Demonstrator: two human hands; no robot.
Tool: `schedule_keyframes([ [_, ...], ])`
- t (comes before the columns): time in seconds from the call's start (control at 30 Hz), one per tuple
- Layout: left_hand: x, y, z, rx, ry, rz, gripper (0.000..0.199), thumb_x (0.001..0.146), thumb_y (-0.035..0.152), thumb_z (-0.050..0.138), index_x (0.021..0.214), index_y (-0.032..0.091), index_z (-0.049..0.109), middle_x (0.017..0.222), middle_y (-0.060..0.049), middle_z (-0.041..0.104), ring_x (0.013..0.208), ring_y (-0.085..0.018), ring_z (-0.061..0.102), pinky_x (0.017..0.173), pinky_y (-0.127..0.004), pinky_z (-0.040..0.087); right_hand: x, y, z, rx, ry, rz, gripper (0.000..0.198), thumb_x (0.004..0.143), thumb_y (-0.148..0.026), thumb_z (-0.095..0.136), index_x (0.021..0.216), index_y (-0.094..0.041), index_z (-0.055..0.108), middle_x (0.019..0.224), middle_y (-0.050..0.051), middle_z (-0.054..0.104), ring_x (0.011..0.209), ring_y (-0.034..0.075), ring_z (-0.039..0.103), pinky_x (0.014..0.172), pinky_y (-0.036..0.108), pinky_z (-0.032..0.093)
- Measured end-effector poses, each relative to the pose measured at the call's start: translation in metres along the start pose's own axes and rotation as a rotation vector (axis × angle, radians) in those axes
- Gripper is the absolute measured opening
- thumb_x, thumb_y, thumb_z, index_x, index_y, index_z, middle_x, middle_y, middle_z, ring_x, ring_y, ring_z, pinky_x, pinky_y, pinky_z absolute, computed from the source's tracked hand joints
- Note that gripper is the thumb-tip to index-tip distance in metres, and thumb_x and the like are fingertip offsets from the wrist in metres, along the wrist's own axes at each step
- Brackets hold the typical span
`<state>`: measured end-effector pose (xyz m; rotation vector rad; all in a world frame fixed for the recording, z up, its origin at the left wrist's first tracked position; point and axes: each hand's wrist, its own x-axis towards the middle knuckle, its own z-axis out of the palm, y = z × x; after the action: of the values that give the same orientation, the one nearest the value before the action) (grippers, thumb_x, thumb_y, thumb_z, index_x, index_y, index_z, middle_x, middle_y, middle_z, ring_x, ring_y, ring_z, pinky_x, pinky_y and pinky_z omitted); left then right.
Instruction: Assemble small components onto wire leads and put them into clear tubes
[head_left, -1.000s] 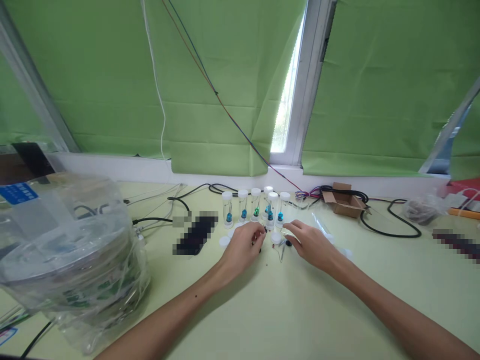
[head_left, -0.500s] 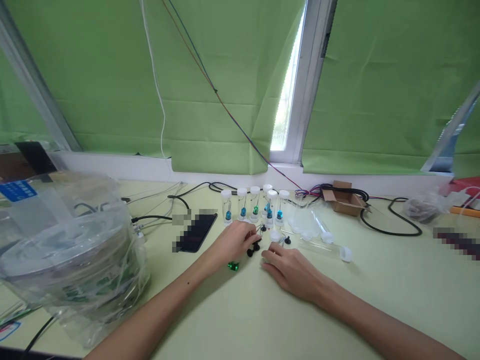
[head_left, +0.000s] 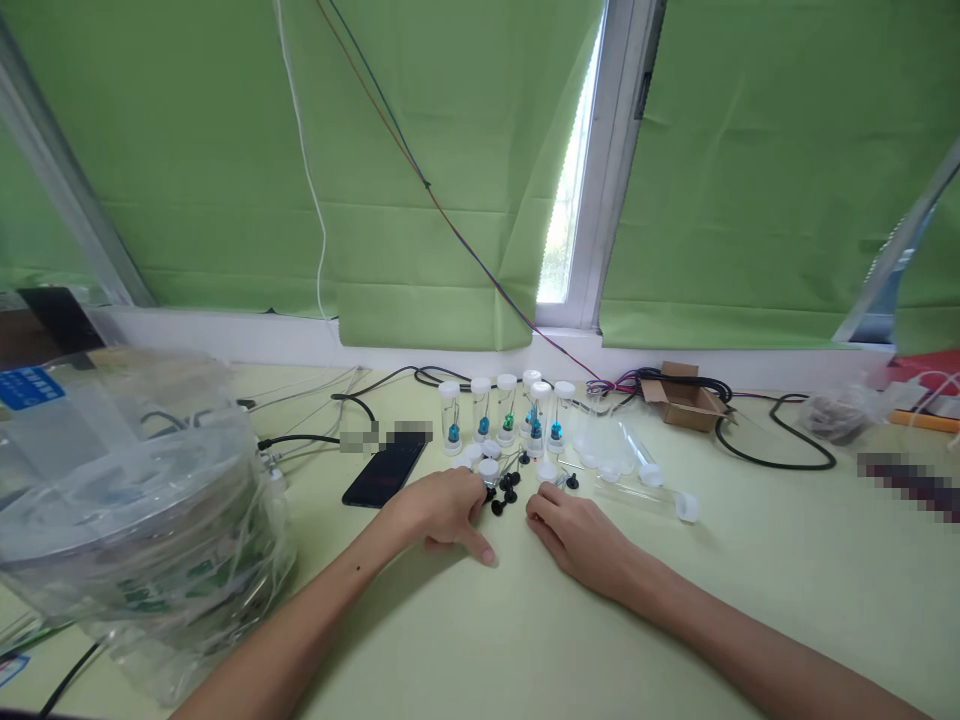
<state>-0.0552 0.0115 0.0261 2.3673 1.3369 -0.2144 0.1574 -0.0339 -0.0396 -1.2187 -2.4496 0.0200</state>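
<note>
My left hand (head_left: 450, 508) is low over the table, its thumb stretched away from the fingers. Its fingertips reach a white cap (head_left: 488, 470) and the small black round-headed pieces with thin metal legs (head_left: 510, 488). My right hand (head_left: 576, 532) rests on the table with curled fingers; whatever they hold, if anything, is hidden. Just beyond it are another white cap (head_left: 547, 470) and a single black piece (head_left: 573, 482). Behind both hands stand several clear capped tubes (head_left: 506, 405), with blue or green pieces inside.
Empty clear tubes (head_left: 637, 490) with white ends lie to the right. A phone (head_left: 382, 475) lies left of the tubes. A large plastic-wrapped spool (head_left: 150, 500) fills the left side. Black cables (head_left: 780, 465) and an open cardboard box (head_left: 686, 405) are at the back right.
My left hand has moved left and toward me, its thumb swinging out and uncovering white caps and black pieces. The shiny green piece is out of sight. My right hand has hardly moved.
</note>
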Motion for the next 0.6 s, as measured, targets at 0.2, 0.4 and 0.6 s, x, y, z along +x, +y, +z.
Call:
schedule_keyframes([
  [0.2,0.003,-0.003,0.005,-0.058,-0.074,0.024,0.047,0.060,0.046,0.071,0.044,0.023,0.034,0.032,0.004,0.046,0.041,-0.017,0.045,0.048,-0.027,0.031,0.000,0.000,0.001,0.007,0.001,0.002,0.015,0.098,-0.017,0.038,0.092,-0.019,0.052,0.091,0.005,0.057,0.070,0.015,0.056,0.062,0.027,0.041],
  [0.4,0.004,0.001,0.009,-0.080,-0.054,0.082,0.050,0.061,0.050,0.071,0.044,0.023,0.033,0.031,0.003,0.042,0.044,-0.017,0.044,0.048,-0.026,0.029,0.000,0.000,0.001,-0.012,0.009,0.009,0.014,0.097,-0.016,0.039,0.092,-0.019,0.052,0.091,0.005,0.056,0.070,0.015,0.055,0.060,0.027,0.039],
  [0.6,0.004,0.016,0.018,0.031,0.108,0.252,0.043,0.068,0.056,0.067,0.054,0.020,0.048,0.052,0.001,0.052,0.054,-0.017,0.047,0.047,-0.026,0.025,-0.001,0.001,0.005,-0.036,0.025,0.031,0.013,0.096,-0.016,0.040,0.090,-0.019,0.052,0.090,0.004,0.056,0.069,0.015,0.054,0.058,0.026,0.036],
])
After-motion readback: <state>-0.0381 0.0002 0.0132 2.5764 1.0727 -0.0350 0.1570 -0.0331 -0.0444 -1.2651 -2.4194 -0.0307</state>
